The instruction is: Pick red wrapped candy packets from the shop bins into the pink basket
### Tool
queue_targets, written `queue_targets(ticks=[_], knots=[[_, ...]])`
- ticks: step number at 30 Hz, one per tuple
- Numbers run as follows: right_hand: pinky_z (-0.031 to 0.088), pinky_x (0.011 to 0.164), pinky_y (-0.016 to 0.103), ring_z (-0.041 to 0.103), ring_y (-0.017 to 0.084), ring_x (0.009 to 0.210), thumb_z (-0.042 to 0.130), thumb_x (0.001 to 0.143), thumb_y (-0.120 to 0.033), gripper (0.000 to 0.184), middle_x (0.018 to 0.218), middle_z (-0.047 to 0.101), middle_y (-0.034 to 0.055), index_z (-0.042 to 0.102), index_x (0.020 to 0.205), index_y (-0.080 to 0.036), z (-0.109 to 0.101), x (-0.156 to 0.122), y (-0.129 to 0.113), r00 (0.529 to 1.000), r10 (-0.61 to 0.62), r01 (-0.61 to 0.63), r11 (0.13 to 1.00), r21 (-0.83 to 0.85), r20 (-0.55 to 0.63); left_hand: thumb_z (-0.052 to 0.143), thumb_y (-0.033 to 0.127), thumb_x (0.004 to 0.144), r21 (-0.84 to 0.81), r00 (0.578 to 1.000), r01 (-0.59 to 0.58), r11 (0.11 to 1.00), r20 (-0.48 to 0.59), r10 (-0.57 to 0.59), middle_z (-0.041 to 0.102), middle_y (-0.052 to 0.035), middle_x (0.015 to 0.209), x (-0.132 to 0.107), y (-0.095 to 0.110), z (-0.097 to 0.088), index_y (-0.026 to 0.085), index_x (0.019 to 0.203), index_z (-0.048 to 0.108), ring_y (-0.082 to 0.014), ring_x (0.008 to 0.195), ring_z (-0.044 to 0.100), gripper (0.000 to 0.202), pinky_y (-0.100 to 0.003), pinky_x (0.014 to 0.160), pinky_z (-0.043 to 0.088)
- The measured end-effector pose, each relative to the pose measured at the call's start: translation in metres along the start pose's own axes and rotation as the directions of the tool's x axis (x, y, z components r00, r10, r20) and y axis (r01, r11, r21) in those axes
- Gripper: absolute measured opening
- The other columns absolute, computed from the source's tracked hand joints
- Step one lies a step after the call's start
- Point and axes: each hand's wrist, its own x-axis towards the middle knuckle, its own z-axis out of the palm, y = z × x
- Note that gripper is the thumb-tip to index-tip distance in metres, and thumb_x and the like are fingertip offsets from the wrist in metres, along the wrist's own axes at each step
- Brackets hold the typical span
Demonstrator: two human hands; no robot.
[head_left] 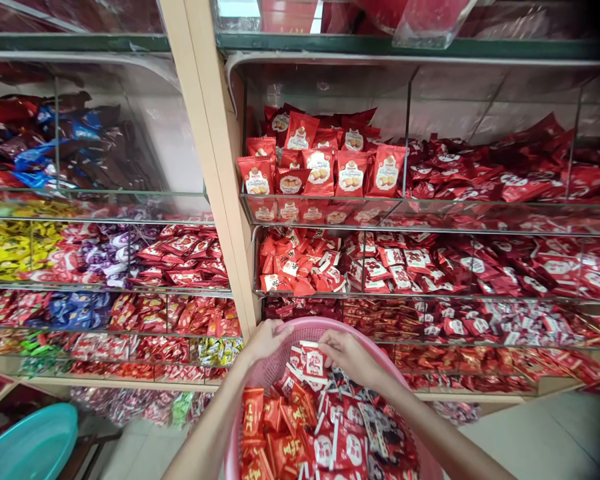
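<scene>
A pink plastic basket (316,324) with a perforated wall is full of small wrapped candies, some orange-red and some red and white. My left hand (266,343) is closed over the basket's far left rim. Inside the far part of the basket, my right hand (347,357) has its thumb and fingers pinched at the edge of a red and white candy packet (314,362). Orange-red packets (290,450) lie at the left of the basket, and red packets with white labels (347,450) fill its middle and right.
Wooden shelves with glass fronts hold sorted sweets ahead, split by a wooden post (207,133). Red biscuit packets (320,170) stand on an upper right shelf. Blue packets (80,310) lie lower left. A teal basin (30,443) sits at bottom left near the tiled floor (545,433).
</scene>
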Motion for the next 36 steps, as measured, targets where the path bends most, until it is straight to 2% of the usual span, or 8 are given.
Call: queue_targets(ticks=[3,8,12,15,18,26,32,36], knots=[[0.041,0.057,0.024,0.057,0.015,0.060,0.038,0.090,-0.035,0.024,0.066,0.061,-0.0008,0.054,0.079,-0.021,-0.002,0.002,-0.013,0.995,-0.049,0.033,0.983,-0.180,-0.082,0.040,0.064,0.077,0.004,1.000,0.006,1.000,-0.008,-0.006,0.042,0.0043,0.054,0.000,-0.002,0.001,0.016,0.064,0.054,-0.0093,0.053,0.036,0.052,-0.022,0.054,0.030],[0.040,0.058,0.025,0.055,0.014,0.059,0.036,0.090,-0.036,0.023,0.067,0.061,-0.0004,0.054,0.085,-0.023,-0.039,0.012,-0.061,0.930,-0.200,0.091,0.938,-0.334,-0.309,0.043,0.065,0.074,0.012,0.999,0.044,0.999,-0.025,-0.044,0.045,0.0035,0.053,0.000,-0.002,0.001,0.016,0.064,0.055,-0.0103,0.052,0.038,0.052,-0.023,0.052,0.028],[0.039,0.061,0.026,0.059,0.018,0.067,0.041,0.087,-0.038,0.021,0.070,0.063,0.0028,0.052,0.089,-0.021,-0.061,0.045,-0.080,0.883,-0.167,-0.088,0.859,-0.505,-0.438,0.041,0.064,0.075,0.013,0.999,0.041,0.999,-0.012,-0.041,0.045,0.0038,0.053,-0.001,0.000,0.000,0.016,0.063,0.054,-0.0100,0.052,0.038,0.052,-0.023,0.052,0.028],[0.038,0.060,0.029,0.063,0.024,0.076,0.047,0.082,-0.046,0.033,0.079,0.067,0.0090,0.053,0.097,-0.018,-0.065,0.068,-0.086,0.916,-0.003,-0.266,0.744,-0.613,-0.401,0.040,0.065,0.076,0.006,0.999,0.034,0.999,-0.005,-0.034,0.043,0.0044,0.054,-0.002,0.001,-0.001,0.016,0.064,0.053,-0.0097,0.052,0.038,0.052,-0.022,0.051,0.027],[0.038,0.060,0.031,0.063,0.028,0.082,0.049,0.078,-0.051,0.042,0.088,0.067,0.0127,0.052,0.102,-0.016,-0.063,0.079,-0.087,0.932,0.080,-0.304,0.702,-0.644,-0.353,0.040,0.065,0.076,0.011,0.999,0.035,0.999,-0.013,-0.035,0.040,0.0053,0.053,-0.002,0.000,-0.001,0.017,0.063,0.052,-0.0094,0.052,0.036,0.052,-0.022,0.051,0.027],[0.035,0.056,0.028,0.063,0.025,0.079,0.050,0.077,-0.042,0.032,0.084,0.067,0.0094,0.053,0.097,-0.018,-0.070,0.076,-0.090,0.929,0.061,-0.291,0.733,-0.615,-0.366,0.040,0.066,0.075,-0.004,0.999,0.039,0.999,-0.012,-0.039,0.040,0.0051,0.053,0.000,-0.004,0.001,0.017,0.064,0.052,-0.0100,0.053,0.038,0.052,-0.022,0.052,0.027],[0.031,0.054,0.029,0.061,0.026,0.073,0.051,0.076,-0.037,0.027,0.081,0.066,0.0132,0.055,0.093,-0.016,-0.085,0.056,-0.119,0.940,0.058,-0.294,0.642,-0.708,-0.337,0.039,0.067,0.075,0.004,0.999,0.042,0.999,-0.014,-0.042,0.039,0.0050,0.052,0.001,-0.005,0.000,0.017,0.063,0.052,-0.0095,0.053,0.035,0.053,-0.022,0.052,0.027],[0.029,0.052,0.027,0.057,0.020,0.063,0.054,0.074,-0.036,0.018,0.068,0.062,0.0059,0.054,0.081,-0.019,-0.094,0.045,-0.132,0.948,-0.028,-0.206,0.708,-0.676,-0.318,0.040,0.065,0.076,0.011,0.999,0.047,0.999,-0.006,-0.047,0.040,0.0047,0.053,0.000,-0.001,-0.001,0.017,0.064,0.054,-0.0095,0.052,0.035,0.051,-0.022,0.052,0.026]])
